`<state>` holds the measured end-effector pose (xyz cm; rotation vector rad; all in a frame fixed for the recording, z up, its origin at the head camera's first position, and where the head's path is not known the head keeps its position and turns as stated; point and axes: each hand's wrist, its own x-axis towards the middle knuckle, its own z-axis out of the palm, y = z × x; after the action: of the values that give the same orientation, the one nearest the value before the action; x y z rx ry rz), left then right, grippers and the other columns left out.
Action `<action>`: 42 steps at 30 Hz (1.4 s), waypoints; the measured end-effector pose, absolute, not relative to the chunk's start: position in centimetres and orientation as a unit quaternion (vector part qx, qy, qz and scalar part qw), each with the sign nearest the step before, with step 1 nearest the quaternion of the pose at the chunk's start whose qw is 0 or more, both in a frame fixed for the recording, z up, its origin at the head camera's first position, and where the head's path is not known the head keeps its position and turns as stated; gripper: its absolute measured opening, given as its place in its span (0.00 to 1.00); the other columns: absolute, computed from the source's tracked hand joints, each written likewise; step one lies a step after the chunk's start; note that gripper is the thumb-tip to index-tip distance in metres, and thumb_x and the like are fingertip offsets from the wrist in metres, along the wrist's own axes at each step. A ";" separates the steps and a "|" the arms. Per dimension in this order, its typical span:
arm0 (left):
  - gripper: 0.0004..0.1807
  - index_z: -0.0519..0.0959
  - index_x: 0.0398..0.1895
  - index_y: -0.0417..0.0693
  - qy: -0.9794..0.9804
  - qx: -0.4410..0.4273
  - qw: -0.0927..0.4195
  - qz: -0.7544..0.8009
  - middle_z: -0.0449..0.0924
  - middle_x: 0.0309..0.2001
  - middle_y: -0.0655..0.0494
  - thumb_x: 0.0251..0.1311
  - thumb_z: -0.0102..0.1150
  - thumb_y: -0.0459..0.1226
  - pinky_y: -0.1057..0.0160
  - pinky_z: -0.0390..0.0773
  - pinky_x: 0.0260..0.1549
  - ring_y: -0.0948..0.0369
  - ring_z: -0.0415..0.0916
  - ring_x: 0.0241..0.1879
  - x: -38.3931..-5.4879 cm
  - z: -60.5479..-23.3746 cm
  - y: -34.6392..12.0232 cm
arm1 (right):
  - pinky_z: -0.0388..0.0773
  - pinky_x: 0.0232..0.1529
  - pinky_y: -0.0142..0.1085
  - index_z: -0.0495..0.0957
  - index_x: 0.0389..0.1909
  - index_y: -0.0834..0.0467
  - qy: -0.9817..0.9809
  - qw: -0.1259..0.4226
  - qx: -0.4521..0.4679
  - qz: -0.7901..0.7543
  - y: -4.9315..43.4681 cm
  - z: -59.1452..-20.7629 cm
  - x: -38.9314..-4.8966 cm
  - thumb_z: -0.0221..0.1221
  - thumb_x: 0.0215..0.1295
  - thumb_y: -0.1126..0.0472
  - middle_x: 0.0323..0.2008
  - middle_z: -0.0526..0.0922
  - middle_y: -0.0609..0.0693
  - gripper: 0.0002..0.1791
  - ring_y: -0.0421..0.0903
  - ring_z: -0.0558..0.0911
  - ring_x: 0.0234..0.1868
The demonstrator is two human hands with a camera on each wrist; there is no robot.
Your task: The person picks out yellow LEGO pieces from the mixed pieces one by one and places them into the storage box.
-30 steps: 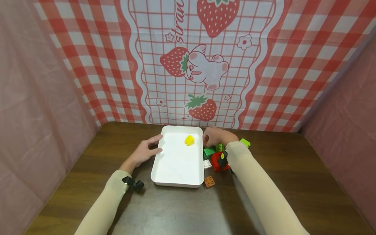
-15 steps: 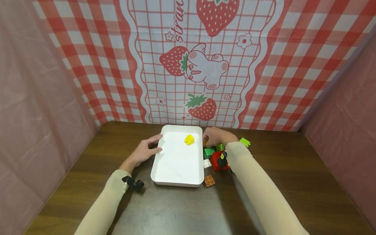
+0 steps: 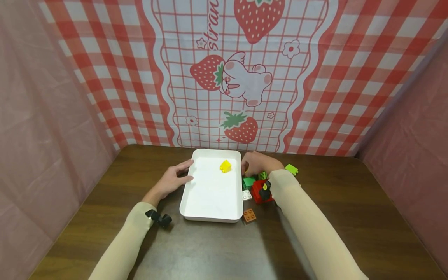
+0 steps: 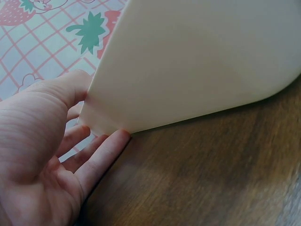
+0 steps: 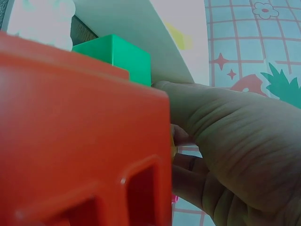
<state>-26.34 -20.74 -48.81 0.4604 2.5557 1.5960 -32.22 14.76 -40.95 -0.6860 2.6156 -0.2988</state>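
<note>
A white tray [image 3: 211, 218] lies lengthwise on the table, with a yellow brick [image 3: 225, 167] inside toward its far right. My left hand [image 3: 169, 181] rests at its left side, thumb and fingertips touching the wall, as the left wrist view also shows. Beyond the tray's right edge, my right hand [image 3: 257, 162] reaches down with curled fingers. A small yellow-orange piece [image 5: 174, 148] shows at those fingers, mostly hidden behind a large red block [image 5: 84, 127] close to the camera. A green block [image 5: 134, 59] stands between the red block and the tray.
Right of the tray lie a white brick [image 3: 246, 195], an orange-brown brick [image 3: 249, 215] and lime-green bricks, one [image 3: 291, 169] farther right beyond my sleeve. A checked strawberry cloth [image 3: 241, 128] hangs along the table's back edge.
Both hands and the tray stay almost in place. The right fingers shift slightly, and a bit of yellow now shows at them.
</note>
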 end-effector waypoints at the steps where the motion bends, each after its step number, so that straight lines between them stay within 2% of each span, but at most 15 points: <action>1: 0.37 0.67 0.86 0.36 0.837 0.151 0.047 0.523 0.61 0.89 0.37 0.78 0.67 0.31 0.33 0.61 0.87 0.36 0.58 0.89 -26.4 -48.8 -20.7 | 0.85 0.41 0.36 0.93 0.37 0.54 0.940 0.209 -0.248 -0.107 14.8 -40.9 -32.2 0.71 0.72 0.66 0.40 0.91 0.51 0.05 0.47 0.82 0.36; 42: 0.37 0.67 0.86 0.36 0.834 0.150 0.048 0.529 0.61 0.89 0.37 0.77 0.67 0.31 0.33 0.60 0.87 0.36 0.58 0.89 -26.4 -48.9 -20.8 | 0.90 0.49 0.41 0.93 0.41 0.52 0.943 0.216 -0.231 -0.098 14.8 -40.4 -32.2 0.71 0.74 0.64 0.45 0.92 0.51 0.04 0.49 0.83 0.41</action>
<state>-26.40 -20.78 -48.90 0.4578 2.5428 1.6134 -32.21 14.75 -40.40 -0.6404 2.6143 -0.2716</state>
